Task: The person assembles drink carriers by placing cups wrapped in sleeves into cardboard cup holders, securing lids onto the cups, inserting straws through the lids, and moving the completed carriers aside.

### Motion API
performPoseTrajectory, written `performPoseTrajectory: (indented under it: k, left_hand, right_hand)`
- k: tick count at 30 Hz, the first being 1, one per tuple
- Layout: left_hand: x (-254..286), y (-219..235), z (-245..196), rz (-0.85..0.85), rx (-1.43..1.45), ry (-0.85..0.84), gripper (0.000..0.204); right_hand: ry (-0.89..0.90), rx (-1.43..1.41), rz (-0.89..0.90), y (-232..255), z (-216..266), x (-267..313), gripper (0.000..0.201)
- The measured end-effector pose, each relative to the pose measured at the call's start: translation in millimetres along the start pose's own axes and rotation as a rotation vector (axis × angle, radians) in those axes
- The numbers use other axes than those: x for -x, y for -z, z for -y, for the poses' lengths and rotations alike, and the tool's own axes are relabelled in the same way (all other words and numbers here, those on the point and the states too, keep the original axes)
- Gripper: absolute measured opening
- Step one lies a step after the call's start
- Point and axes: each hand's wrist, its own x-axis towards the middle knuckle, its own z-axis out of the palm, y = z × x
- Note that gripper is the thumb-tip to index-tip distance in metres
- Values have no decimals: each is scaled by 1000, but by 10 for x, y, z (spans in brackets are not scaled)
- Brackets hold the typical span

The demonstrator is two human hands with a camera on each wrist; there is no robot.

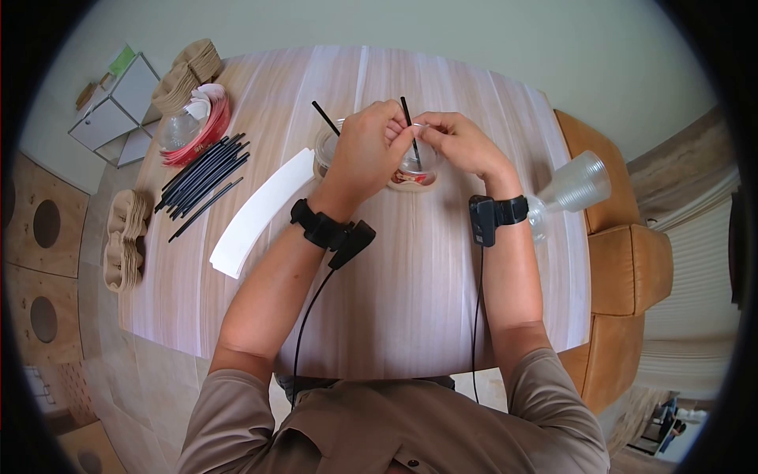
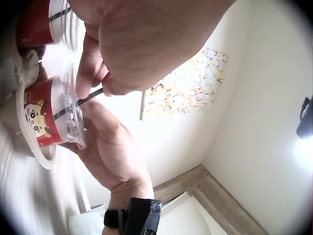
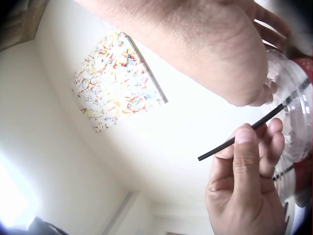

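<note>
Two red-and-white cups with clear plastic lids sit in a pulp cup carrier. My left hand pinches a black straw between thumb and fingers. The straw slants through the lid into the nearer cup, which bears a cartoon animal face. Fingers of my right hand curl at the clear lid of this same cup, on the side away from my left hand. The other cup has its own black straw standing in it. My left hand partly hides that cup in the head view.
Left of my hands lie a curved white stack and a pile of loose black straws. Farther left are stacked pulp carriers and red cups. Stacked clear plastic pieces lie by the right table edge, beside brown chairs.
</note>
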Motion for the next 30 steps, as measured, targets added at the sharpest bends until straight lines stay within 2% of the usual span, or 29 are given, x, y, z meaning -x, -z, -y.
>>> performPoseTrajectory:
  k: [20, 22, 25, 27, 29, 30]
  left_hand:
    - [-7, 13, 30, 13, -104, -58, 18]
    - [-14, 33, -15, 1, -105, -84, 19]
    - [-56, 257, -318, -70, -194, -103, 22]
    - [-108, 598, -495, -117, -52, 16, 22]
    - [-131, 1003, -547, -183, 78, 81, 22]
    - [-130, 1180, -594, -191, 30, 139, 23]
  right_hand:
    - [-49, 27, 29, 38, 34, -4, 29]
    - [-13, 12, 2, 7, -114, -53, 30]
    - [29, 17, -25, 2, -190, -85, 32]
    - [37, 34, -27, 14, -168, -94, 32]
    - [-50, 73, 33, 37, -119, -81, 34]
    - [-47, 72, 29, 44, -75, -50, 34]
